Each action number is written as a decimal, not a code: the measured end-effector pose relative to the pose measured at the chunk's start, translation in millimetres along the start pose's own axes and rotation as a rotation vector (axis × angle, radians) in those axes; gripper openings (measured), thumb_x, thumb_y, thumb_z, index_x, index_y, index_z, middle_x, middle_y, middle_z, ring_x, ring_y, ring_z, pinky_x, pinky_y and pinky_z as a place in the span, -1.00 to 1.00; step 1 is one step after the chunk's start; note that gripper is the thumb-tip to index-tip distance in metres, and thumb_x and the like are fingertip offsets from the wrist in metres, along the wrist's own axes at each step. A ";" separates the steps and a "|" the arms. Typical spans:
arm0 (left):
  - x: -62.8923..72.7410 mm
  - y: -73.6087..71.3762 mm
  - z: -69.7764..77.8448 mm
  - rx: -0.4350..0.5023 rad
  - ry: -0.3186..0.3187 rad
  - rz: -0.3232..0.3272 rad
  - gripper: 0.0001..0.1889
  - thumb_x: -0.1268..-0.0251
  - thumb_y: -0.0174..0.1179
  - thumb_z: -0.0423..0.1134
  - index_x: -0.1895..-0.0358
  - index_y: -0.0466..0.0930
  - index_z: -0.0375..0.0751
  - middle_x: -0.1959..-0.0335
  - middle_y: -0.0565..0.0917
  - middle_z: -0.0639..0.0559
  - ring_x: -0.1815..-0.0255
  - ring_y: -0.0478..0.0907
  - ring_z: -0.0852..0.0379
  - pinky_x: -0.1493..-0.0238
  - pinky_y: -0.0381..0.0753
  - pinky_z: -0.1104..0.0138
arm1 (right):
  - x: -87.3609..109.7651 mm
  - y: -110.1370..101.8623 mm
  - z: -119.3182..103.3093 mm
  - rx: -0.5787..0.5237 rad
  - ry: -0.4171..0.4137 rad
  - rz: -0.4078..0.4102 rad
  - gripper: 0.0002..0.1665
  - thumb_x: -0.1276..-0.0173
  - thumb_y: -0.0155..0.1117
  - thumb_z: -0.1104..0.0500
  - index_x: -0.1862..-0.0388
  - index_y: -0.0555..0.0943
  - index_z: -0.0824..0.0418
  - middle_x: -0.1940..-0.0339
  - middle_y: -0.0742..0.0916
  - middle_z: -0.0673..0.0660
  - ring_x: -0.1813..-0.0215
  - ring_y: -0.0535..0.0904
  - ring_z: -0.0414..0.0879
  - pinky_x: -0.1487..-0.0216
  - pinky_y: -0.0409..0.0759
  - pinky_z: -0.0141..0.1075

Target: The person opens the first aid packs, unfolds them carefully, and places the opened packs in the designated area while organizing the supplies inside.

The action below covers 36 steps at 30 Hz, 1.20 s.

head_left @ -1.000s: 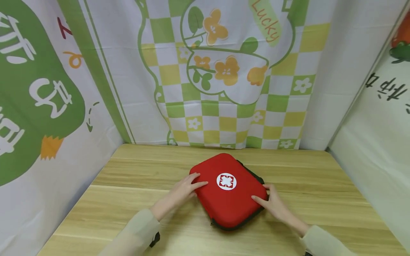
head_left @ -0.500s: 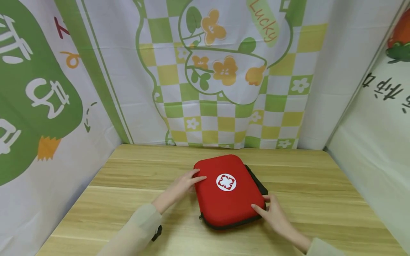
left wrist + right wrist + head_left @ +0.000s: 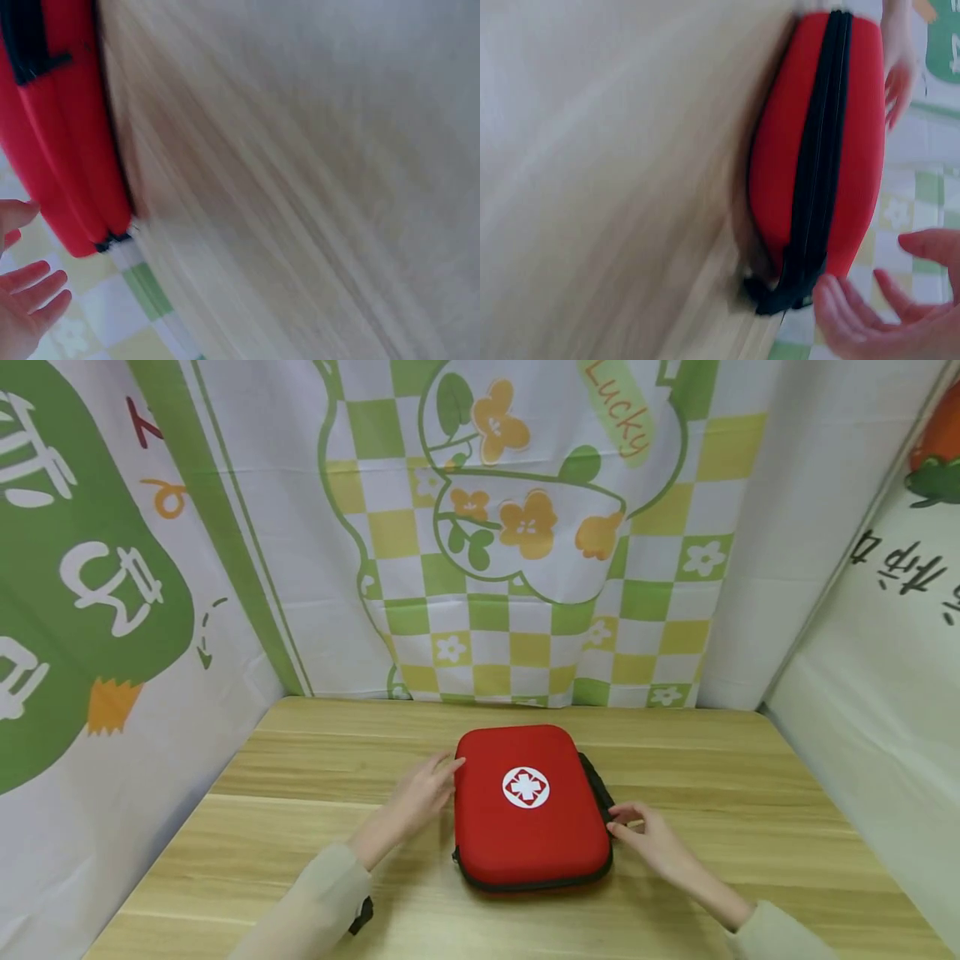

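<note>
A red first-aid case [image 3: 525,843] with a white round emblem lies flat on the wooden table, nearly square to its edges. At its left edge is my left hand [image 3: 423,789], fingertips right by the side wall; in the left wrist view its fingers [image 3: 45,289] are loosely spread, gripping nothing. My right hand [image 3: 652,843] is at the case's right side, beside the black carry handle [image 3: 596,785]. The right wrist view shows the fingers of that hand apart and relaxed, close to the handle end. A black zipper [image 3: 817,157] runs along the closed case's side.
The wooden table [image 3: 322,760] extends on both sides of the case. Printed cloth curtains stand behind [image 3: 525,635], at left [image 3: 240,652] and at right [image 3: 862,693]. A black strap piece [image 3: 362,916] hangs at my left sleeve.
The case has turned clockwise from a diamond angle to nearly straight. Both hands turned it by its edges; their fingers have since loosened and slid off its top.
</note>
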<state>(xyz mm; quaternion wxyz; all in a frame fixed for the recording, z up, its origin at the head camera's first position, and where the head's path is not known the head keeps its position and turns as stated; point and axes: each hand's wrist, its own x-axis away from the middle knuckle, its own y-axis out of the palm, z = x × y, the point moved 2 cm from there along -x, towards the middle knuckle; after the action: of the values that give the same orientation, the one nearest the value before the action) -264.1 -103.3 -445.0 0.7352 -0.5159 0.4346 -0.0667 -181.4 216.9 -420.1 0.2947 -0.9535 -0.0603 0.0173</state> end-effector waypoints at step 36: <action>32.7 -6.0 97.7 0.039 -0.052 -0.319 -0.35 -0.01 0.19 0.12 -0.19 0.34 -0.07 -0.21 0.24 -0.26 -0.26 0.06 -0.33 -0.17 0.19 -0.09 | -39.4 14.2 20.2 -0.021 -0.103 -0.060 -0.44 -0.32 0.03 0.15 -0.17 0.28 0.50 -0.01 0.53 0.40 -0.01 0.48 0.14 0.06 0.48 -0.28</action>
<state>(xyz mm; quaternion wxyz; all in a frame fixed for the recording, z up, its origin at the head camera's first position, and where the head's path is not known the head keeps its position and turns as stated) -172.8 -55.5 -450.0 0.7361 -0.5654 0.3268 -0.1779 -220.4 211.7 -444.8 0.2814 -0.9522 -0.1041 0.0570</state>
